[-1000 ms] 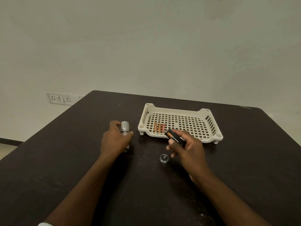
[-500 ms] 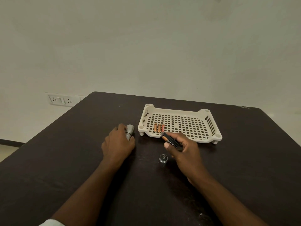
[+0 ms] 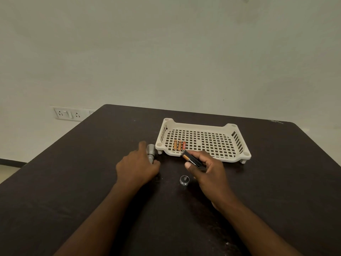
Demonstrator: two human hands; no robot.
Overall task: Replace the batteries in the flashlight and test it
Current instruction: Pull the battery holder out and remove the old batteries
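Note:
My left hand [image 3: 135, 168] lies over the silver flashlight [image 3: 151, 151], which rests on its side on the dark table [image 3: 73, 182] with its wide head pointing away from me. Index finger and thumb sit on either side of its body, which is mostly hidden. My right hand [image 3: 206, 172] holds a black and copper Duracell battery [image 3: 191, 159] slanted above the table, copper end up and left. The flashlight's round end cap [image 3: 184, 180] stands on the table just left of that hand. Three small batteries [image 3: 179, 145] lie in the near left corner of the white tray [image 3: 238, 145].
The perforated white tray stands on short legs behind my hands, close to the right fingers. A wall socket panel [image 3: 69, 114] is on the wall at the far left, beyond the table's edge.
My left hand has lowered the flashlight from upright to lying on the table. My right hand has shifted the Duracell battery a little left, towards the tray's front edge.

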